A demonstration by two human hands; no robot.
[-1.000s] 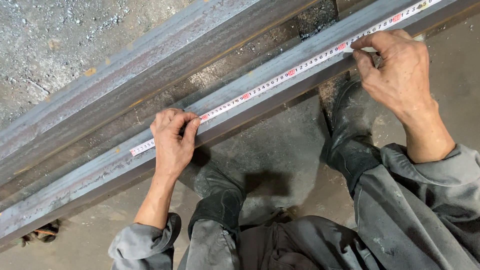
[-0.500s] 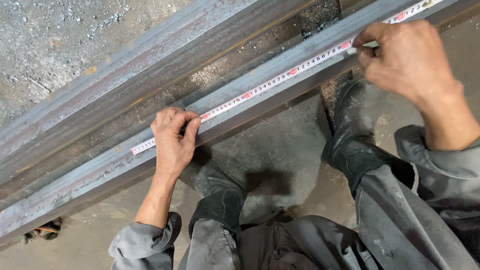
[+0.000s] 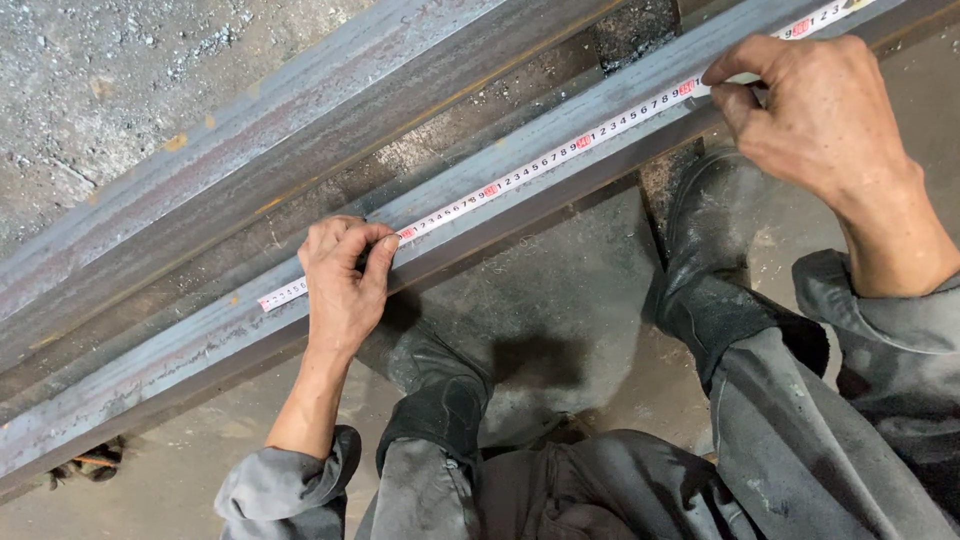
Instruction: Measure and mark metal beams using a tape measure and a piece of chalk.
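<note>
A white measuring tape [image 3: 560, 155] lies stretched along the top flange of a long grey steel beam [image 3: 200, 345] that runs diagonally across the view. My left hand [image 3: 343, 285] presses the tape flat onto the beam near its lower left end. At the upper right, my right hand [image 3: 815, 115] pinches a thin pale marker against the tape. Both hands rest on the beam's near edge.
A second steel beam [image 3: 250, 130] lies parallel behind the first, with rusty metal between them. Gravelly ground [image 3: 120, 70] lies beyond. My dark boots [image 3: 710, 260] and grey trouser legs [image 3: 800, 440] stand on the dusty concrete floor [image 3: 570, 310] below the beam.
My right hand shifted slightly along the beam at the upper right, staying on the tape. My left hand and the tape stayed in place.
</note>
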